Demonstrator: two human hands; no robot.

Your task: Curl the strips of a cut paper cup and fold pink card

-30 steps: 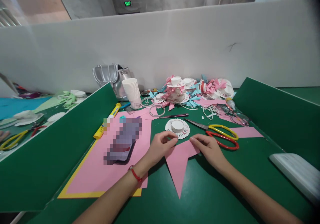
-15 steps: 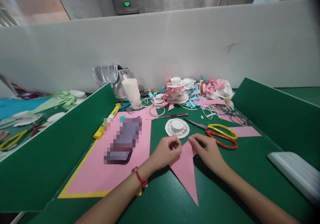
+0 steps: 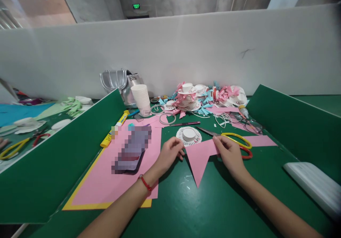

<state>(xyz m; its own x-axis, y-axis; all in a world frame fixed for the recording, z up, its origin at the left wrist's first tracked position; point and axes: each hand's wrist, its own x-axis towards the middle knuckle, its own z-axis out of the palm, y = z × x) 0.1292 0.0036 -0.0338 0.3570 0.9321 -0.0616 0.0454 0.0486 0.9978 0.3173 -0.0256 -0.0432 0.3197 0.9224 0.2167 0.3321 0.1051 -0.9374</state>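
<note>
A piece of pink paper (image 3: 199, 158) with a triangular point hanging down is stretched between my two hands, just over the green tabletop. My left hand (image 3: 170, 154), a red cord bracelet at its wrist, has its fingers closed at the paper's upper left corner. On the other side my right hand (image 3: 229, 154) pinches the upper right part of the strip between thumb and fingers. Right behind the paper lies a small white hat-like piece with a fringed brim (image 3: 189, 135). Scissors with one yellow and one red handle (image 3: 237, 138) lie partly hidden behind my right hand.
To the left, a phone (image 3: 133, 151) rests on pink sheets (image 3: 90, 192) beside a glue stick (image 3: 115, 128). Paper cups (image 3: 141, 99) and a pile of decorated paper pieces (image 3: 189, 98) stand at the back. Green partitions (image 3: 66, 153) flank the table; a white object (image 3: 311, 184) lies right.
My hands have moved apart, the right one rightward over the scissors' handles. The pink paper has risen and turned, now spread flatter between them with its point higher.
</note>
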